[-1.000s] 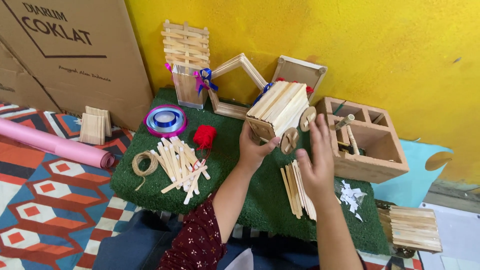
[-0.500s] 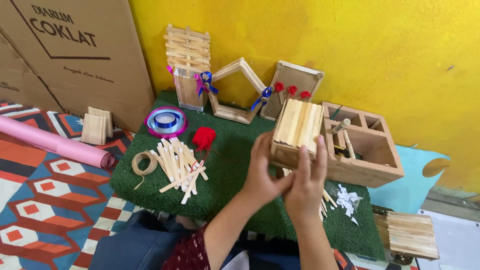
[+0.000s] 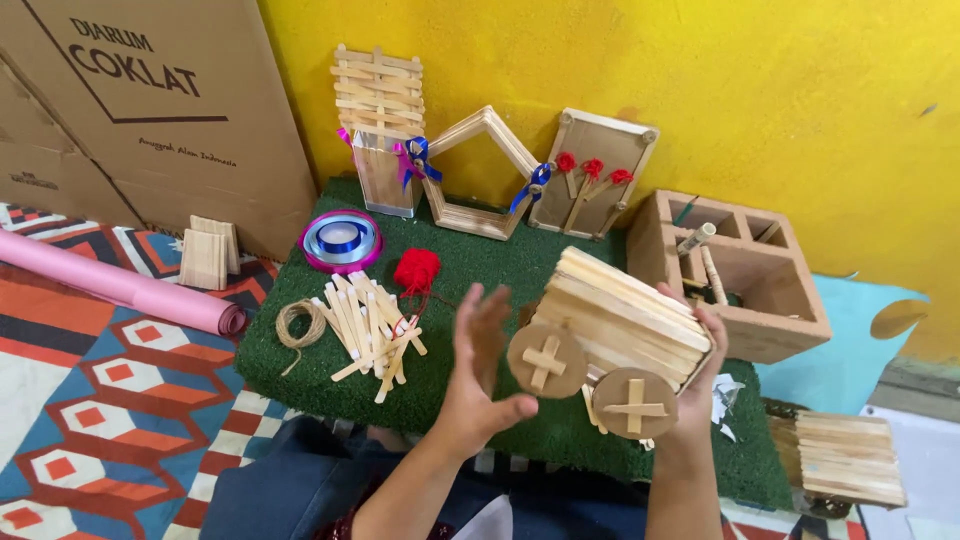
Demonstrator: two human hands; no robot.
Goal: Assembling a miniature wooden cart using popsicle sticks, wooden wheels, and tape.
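One stick-built cart (image 3: 625, 320) sits just right of the frame's middle, tilted, its plank top sloping down to the right. Two round cardboard wheels show on its near side, each bearing a cross of sticks: one wheel (image 3: 546, 361) at the lower left of the cart, the other wheel (image 3: 634, 402) lower and to the right. The right hand (image 3: 700, 375) grips the cart from its right end, fingers curled over the top edge, palm under it. The left hand (image 3: 485, 370) stands wide open just left of the cart, fingers spread and upright, palm facing the first wheel; whether it touches the wheel I cannot tell.

On the green turf mat (image 3: 480, 270) in the middle of the frame lie one loose pile of plain sticks (image 3: 370, 325), one coil of twine (image 3: 298, 323) at its left, one ball of red yarn (image 3: 416, 268) and one spool of blue ribbon (image 3: 342, 240). Along the yellow wall at the top stand three stick crafts: one lattice-backed holder (image 3: 380, 130), one pentagon frame (image 3: 485, 170) and one flat panel with three red flowers (image 3: 590, 175). One wooden compartment box (image 3: 735, 275) sits at the right. One pink paper roll (image 3: 115, 285) lies at the left on the patterned rug, and one flat stick panel (image 3: 850, 458) lies at the lower right.
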